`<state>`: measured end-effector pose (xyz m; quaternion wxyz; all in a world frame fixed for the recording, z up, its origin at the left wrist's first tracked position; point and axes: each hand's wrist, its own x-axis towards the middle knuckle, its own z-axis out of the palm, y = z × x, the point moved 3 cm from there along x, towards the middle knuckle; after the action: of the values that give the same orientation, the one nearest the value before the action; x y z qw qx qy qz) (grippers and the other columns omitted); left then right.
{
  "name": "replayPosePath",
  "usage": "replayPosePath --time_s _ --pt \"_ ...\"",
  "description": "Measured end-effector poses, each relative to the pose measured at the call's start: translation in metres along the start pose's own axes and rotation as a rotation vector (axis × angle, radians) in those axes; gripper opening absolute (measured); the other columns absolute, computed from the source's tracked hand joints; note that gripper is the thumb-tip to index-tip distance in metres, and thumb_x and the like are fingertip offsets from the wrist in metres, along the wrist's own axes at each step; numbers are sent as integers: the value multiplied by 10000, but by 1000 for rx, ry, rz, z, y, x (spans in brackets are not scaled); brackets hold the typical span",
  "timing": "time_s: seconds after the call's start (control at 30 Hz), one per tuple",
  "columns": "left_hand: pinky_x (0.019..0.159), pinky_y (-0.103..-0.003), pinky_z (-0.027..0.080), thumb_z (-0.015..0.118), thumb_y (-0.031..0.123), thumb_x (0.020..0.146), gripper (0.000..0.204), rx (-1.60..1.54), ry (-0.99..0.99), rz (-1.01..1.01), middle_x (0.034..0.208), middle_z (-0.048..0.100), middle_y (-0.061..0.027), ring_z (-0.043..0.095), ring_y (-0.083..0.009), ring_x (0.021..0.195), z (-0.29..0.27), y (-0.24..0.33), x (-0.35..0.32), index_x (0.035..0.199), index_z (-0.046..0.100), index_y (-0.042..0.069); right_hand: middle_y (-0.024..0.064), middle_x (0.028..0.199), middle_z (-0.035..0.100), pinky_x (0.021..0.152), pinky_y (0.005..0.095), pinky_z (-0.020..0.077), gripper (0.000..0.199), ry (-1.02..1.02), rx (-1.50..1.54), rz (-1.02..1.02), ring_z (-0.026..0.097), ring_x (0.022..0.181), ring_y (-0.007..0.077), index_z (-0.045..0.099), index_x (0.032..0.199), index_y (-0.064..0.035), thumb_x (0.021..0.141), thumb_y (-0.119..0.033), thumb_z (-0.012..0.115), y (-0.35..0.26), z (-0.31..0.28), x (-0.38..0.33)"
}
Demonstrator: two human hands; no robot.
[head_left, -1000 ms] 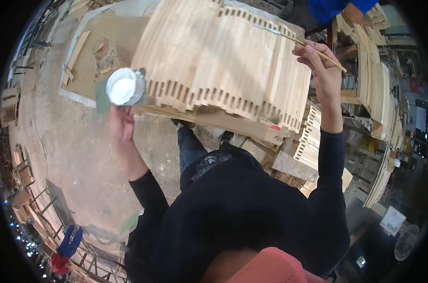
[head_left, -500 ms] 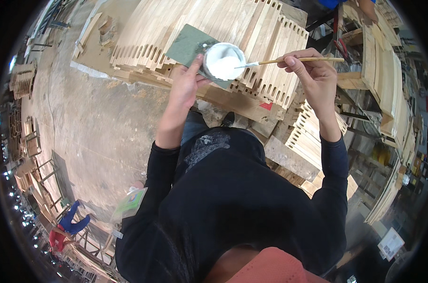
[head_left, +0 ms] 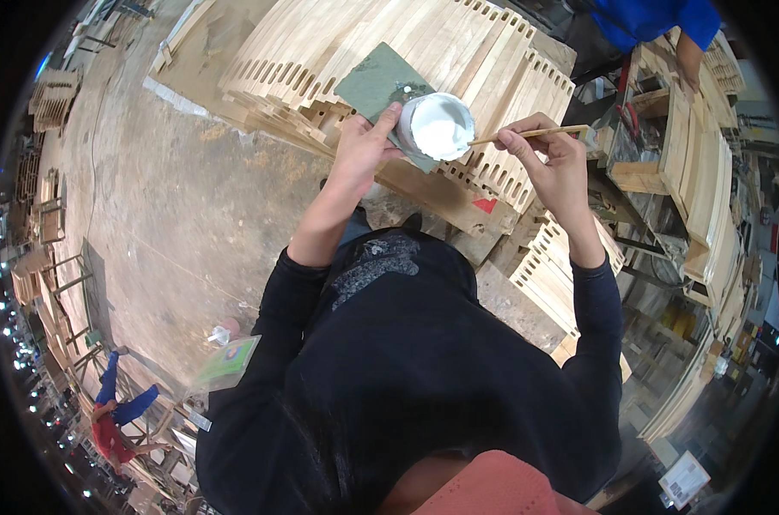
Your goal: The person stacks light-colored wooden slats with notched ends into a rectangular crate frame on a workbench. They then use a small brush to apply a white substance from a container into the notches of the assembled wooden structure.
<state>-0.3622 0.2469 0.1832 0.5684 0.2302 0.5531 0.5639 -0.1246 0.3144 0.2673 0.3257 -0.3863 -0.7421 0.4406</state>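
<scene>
Since the earlier frames the left hand [head_left: 365,146] has carried the white cup [head_left: 435,127] from the left edge of the wood stack to the centre of the view, and the right hand [head_left: 551,159] has come down from its raised position to meet it; over the last half second both hands hold nearly the same posture.

The left hand's fingers are curled around the cup's side, with the index finger extended along its wall. The cup is tilted so that its mouth faces the camera, showing white contents. It is held above a green sheet [head_left: 379,79] that lies on the stack of notched wooden slats [head_left: 458,43].

The right hand's fingers are closed in a pinch on a thin wooden stick [head_left: 535,132]. The stick runs roughly level, its left end at the cup's rim. Whether the tip touches the contents cannot be determined.

Further notched slats [head_left: 548,279] are piled below the right forearm, near the person's right side. More curved wooden parts [head_left: 707,197] stand on racks at the right. A second person in a blue top [head_left: 656,19] works at the upper right, well apart. A green-labelled packet [head_left: 231,359] lies on the concrete floor [head_left: 166,223] at the left.
</scene>
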Motion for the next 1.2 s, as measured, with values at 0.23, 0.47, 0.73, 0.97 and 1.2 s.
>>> replayPosePath --time_s 0.23,0.47,0.73,0.97,1.2 --pt "683 -294 588 604 360 1003 405 6 -28 -39 959 710 -80 699 -145 785 -1 -13 3 1134 655 -19 148 943 725 779 306 590 209 34 411 269 720 857 186 650 1026 31 980 -173 655 37 -8 -4" --pt "653 -277 591 597 333 1008 387 -74 -29 -58 957 713 -99 710 -154 777 5 -24 4 1133 652 -29 167 987 727 818 312 597 203 158 653 411 727 906 224 637 1043 16 974 -174 662 42 -5 -7" --pt "632 -271 584 600 307 1005 355 -69 -45 -70 958 712 -95 708 -153 770 8 -35 8 1143 644 -17 173 1079 710 850 322 573 290 77 537 548 705 985 207 631 1059 -18 986 -299 649 80 -11 -7" --pt "646 -265 574 598 273 1003 320 -82 19 -84 1019 705 -82 705 -157 822 0 -35 3 1165 637 0 145 1000 728 819 311 588 266 235 617 401 722 924 211 618 1068 -17 994 -272 637 94 -32 1" --pt "679 -308 602 596 257 1002 312 -78 81 -26 1089 688 -95 719 -191 856 -24 -28 2 1202 612 19 123 919 723 738 288 585 255 171 273 256 729 845 192 607 1068 13 995 -228 640 107 -33 8"
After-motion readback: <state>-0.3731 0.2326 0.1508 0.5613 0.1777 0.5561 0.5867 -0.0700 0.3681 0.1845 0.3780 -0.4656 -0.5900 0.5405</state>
